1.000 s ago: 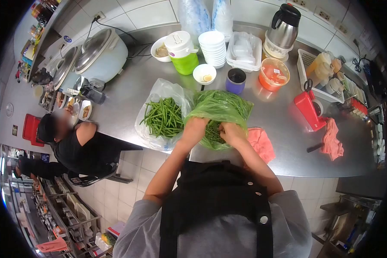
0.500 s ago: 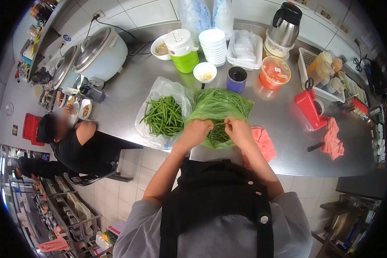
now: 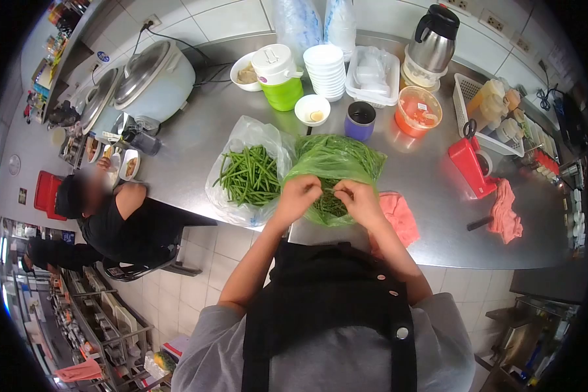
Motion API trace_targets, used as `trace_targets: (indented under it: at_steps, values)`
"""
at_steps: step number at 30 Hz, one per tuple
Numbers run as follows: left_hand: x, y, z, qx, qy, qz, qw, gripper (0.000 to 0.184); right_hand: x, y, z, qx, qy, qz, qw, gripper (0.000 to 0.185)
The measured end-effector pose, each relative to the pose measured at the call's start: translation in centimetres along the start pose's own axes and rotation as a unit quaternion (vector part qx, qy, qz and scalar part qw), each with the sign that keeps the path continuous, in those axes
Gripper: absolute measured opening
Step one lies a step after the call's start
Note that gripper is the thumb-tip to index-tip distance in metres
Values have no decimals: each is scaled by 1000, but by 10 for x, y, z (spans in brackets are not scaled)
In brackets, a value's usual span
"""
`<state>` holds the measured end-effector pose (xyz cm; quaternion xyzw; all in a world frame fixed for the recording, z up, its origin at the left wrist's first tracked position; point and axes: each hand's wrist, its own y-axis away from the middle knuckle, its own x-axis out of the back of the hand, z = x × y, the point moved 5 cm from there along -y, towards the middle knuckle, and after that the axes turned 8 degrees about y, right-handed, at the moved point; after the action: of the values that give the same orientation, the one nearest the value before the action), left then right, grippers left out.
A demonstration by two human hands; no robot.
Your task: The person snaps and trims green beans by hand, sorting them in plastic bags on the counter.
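A green plastic bag (image 3: 333,157) full of thin green beans (image 3: 328,204) lies open toward me on the steel counter. Over its mouth, my left hand (image 3: 300,197) has its thumb and fingers pinched together. Opposite it, my right hand (image 3: 360,201) is also closed in a pinch, a small gap from the left. What sits between the fingertips is too small to make out. To the left, a clear plastic bag (image 3: 217,189) holds a heap of cut green bean pieces (image 3: 248,175).
Behind the bags stand a green jug (image 3: 282,91), a small white bowl (image 3: 312,110), a purple cup (image 3: 359,121) and a tub of orange contents (image 3: 417,112). A pink cloth (image 3: 400,219) lies by my right wrist. A person (image 3: 127,222) sits at the left.
My hands have drawn slightly apart, the left a little leftward and up. Both bags stay in place.
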<state>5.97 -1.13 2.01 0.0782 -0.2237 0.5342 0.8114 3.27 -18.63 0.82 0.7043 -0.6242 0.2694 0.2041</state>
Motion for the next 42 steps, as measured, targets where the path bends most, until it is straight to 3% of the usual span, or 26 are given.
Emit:
trace_targets:
  at_steps: [1, 2, 4, 8, 17, 19, 20, 21, 22, 23, 25, 27, 29, 31, 33, 34, 36, 39, 42]
  values:
    - [1, 0, -12, 46, 122, 14, 991, 14, -7, -1, 9, -64, -123, -57, 989, 12]
    - [1, 2, -23, 92, 242, 27, 966, 17, -6, -1, 11, -64, -123, -57, 989, 12]
    - [-5, 2, -11, 103, 247, 0, 964, 22, -3, 1, 3, -109, -414, -91, 899, 11]
    - [-20, 10, -14, 154, 313, -92, 933, 30, 0, -6, 1, -80, -440, -57, 893, 12]
    - [-29, 18, -25, 132, 314, -31, 940, 15, -4, 1, -18, -29, -320, -18, 947, 6]
    - [-31, 21, -30, 124, 307, 11, 943, 15, 19, 16, -61, 109, -104, 159, 976, 7]
    - [-27, 22, -26, 140, 202, 34, 969, 17, 31, 22, -85, 180, -64, 195, 962, 13]
    - [-24, 24, -23, 155, 95, 54, 982, 20, 36, 22, -102, 181, -64, 193, 962, 13]
    - [-29, 26, -30, 74, 50, 88, 992, 22, 44, 23, -122, 232, -96, 241, 937, 15]
    - [-33, 26, -35, 74, 51, 86, 992, 22, 49, 25, -139, 280, -127, 288, 907, 17]
    - [-28, 30, -26, -43, -17, 183, 982, 18, 44, 10, -167, 336, -132, 252, 898, 21]
    - [-26, 31, -21, -107, -50, 228, 966, 17, 15, -23, -157, 300, -60, 207, 929, 20]
    - [-26, 23, -39, 49, -281, 56, 957, 15, 12, -45, -147, 264, 9, 163, 951, 19]
    - [-4, 17, -40, 29, -256, 46, 965, 19, 12, -54, -113, 136, -2, -152, 979, 18]
    - [6, 13, -37, -6, -196, 18, 980, 30, 4, -43, -72, -4, -10, -333, 943, 19]
    - [11, 8, -19, -51, -171, 50, 983, 29, -4, -43, -46, -7, -8, -334, 943, 19]
    - [15, -2, -17, -51, -167, 64, 983, 30, -17, -54, 1, 87, 190, -137, 968, 22]
    - [17, -14, -9, -55, -153, 99, 982, 26, -36, -56, 20, 56, 140, -60, 987, 22]
    - [14, -19, -8, -35, -156, 91, 983, 20, -60, -47, 20, 42, 233, -13, 971, 23]
